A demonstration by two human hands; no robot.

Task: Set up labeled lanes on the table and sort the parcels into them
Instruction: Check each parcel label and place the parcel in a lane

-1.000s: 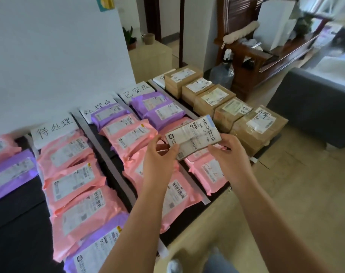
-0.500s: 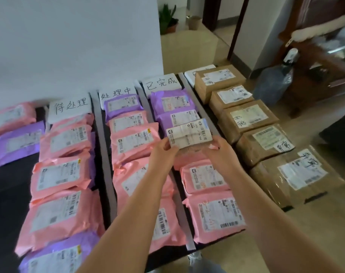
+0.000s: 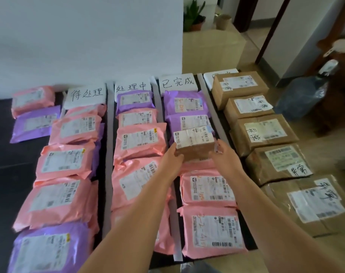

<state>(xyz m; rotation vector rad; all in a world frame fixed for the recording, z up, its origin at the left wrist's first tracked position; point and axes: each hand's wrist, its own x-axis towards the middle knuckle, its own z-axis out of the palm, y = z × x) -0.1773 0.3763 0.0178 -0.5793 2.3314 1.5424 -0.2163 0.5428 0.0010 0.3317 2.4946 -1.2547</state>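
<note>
A small brown box parcel [image 3: 195, 145] with a white shipping label on top is in the third lane, just below two purple mailers [image 3: 187, 104]. My left hand [image 3: 172, 161] grips its left end and my right hand [image 3: 224, 156] grips its right end. White paper lane labels [image 3: 177, 83] with handwriting stand along the far edge of the dark table [image 3: 2, 154]. Grey strips [image 3: 109, 154] split the table into lanes. Pink mailers [image 3: 67, 166] and purple ones fill the first three lanes; brown cardboard boxes [image 3: 264, 133] fill the rightmost lane.
A pink mailer [image 3: 32, 100] and a purple mailer [image 3: 34, 124] lie left of the first label. A white wall backs the table. A large water bottle [image 3: 303, 95] stands on the floor at right, potted plants [image 3: 193, 18] behind.
Both hands have carried the small brown box away from me and lowered it into the third lane. The camera has swung left and tilted down over the table.
</note>
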